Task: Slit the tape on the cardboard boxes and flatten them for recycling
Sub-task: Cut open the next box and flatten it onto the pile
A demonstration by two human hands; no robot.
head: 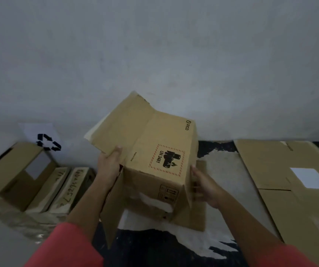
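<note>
The left hand [108,164] grips the edge of a wide flap, thumb on top. The right hand [203,182] holds the right side of the cardboard box [160,151], though its fingers are blurry. The box is held up in the middle, above the dark, patchy floor [222,170].

On the left, cardboard pieces stand in an open carton [16,174] under a recycling sign [48,142]. On the right lies a flat cardboard sheet [289,180].

The box seems to run long from near to far, its wide flap pointing far and left. It is brown and smooth, with torn white spots on the near side.
</note>
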